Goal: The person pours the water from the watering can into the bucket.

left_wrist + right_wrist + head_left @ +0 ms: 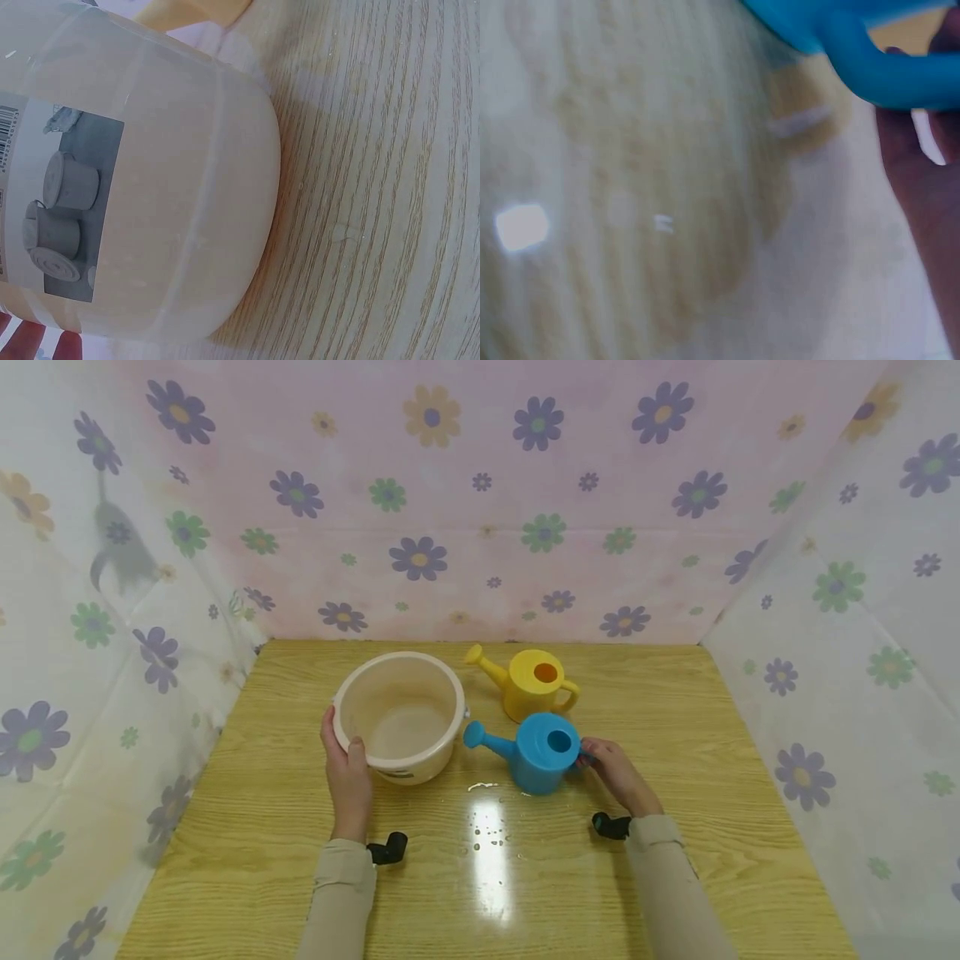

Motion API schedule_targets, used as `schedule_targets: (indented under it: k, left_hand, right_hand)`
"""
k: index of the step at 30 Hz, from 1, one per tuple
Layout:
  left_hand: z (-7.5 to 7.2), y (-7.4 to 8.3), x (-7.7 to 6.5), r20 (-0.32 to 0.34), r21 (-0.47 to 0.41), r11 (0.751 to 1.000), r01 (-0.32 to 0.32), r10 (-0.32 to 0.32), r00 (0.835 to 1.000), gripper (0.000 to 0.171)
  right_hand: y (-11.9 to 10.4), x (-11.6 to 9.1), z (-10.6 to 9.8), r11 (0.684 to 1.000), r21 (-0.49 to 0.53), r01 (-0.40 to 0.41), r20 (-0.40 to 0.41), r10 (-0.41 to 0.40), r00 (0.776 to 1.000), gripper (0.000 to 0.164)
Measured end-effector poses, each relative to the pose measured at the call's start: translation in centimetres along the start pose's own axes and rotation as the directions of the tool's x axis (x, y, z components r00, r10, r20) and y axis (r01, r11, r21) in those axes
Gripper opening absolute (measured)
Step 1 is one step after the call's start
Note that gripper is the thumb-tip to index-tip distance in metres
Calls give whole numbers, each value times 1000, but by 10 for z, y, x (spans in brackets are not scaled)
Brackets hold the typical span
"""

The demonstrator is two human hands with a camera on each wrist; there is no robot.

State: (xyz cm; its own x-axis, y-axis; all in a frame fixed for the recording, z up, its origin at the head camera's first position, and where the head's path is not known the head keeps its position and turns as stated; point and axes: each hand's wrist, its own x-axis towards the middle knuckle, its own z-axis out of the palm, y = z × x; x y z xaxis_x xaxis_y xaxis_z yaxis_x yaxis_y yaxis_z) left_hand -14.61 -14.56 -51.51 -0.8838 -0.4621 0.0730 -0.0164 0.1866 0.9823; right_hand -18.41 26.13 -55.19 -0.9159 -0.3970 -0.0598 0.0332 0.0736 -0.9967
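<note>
A cream plastic bucket (435, 762) stands on the left part of the table. My left hand (349, 785) grips its near left rim, the thumb over the edge and the fingers along the outer wall. A label (75, 202) with a picture of tubs shows on the bucket's side in the left wrist view. To the right, a blue watering can (538, 768) points its spout left, toward the bucket. My right hand (621, 777) holds it by the handle (892, 79). Just behind the blue can is a yellow watering can (522, 693), untouched, its spout also leftward.
Water drops (477, 846) lie scattered on the wood-grain table (720, 860) in front of the cans. Flower-print sheets (480, 510) enclose the table at the back and both sides. A shadow of a watering can falls on the left sheet.
</note>
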Motion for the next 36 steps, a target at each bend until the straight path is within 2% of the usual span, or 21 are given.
schedule_targets:
  k: [6, 8, 14, 20, 23, 25, 28, 33, 36]
  left_hand:
    - [1, 0, -1, -6, -1, 1000, -15, 15, 1000, 56]
    - [1, 0, -1, -6, -1, 1000, -18, 18, 1000, 56]
    - [0, 0, -2, -2, -3, 1000, -19, 19, 1000, 56]
    - [0, 0, -1, 0, -3, 1000, -24, 24, 1000, 56]
    - [0, 1, -1, 5, -3, 1000, -17, 17, 1000, 56]
    - [0, 1, -2, 14, -8, 1000, -8, 9, 1000, 56]
    - [0, 2, -2, 26, -14, 1000, -8, 8, 1000, 56]
    - [-1, 1, -2, 12, 7, 1000, -14, 13, 1000, 56]
    - [-1, 1, -2, 13, 0, 1000, -8, 8, 1000, 57]
  right_hand:
    - [0, -1, -12, 971, -214, -110, -103, 90, 991, 42]
    - [-3, -1, -15, 963, -233, -134, -114, 110, 987, 43]
    - [-23, 2, -15, 966, -197, -168, -156, 139, 978, 53]
    - [-27, 14, -5, 955, -217, -200, -304, 129, 944, 60]
    - [-33, 19, 0, 942, -246, -227, -344, 134, 929, 61]
    - [-36, 23, -1, 934, -277, -228, -344, 125, 931, 61]
    - [-45, 28, -8, 919, -329, -219, -309, 114, 944, 60]
    - [-60, 39, -27, 899, -388, -204, -181, 143, 973, 60]
    - [-63, 47, -38, 883, -417, -215, -121, 181, 976, 60]
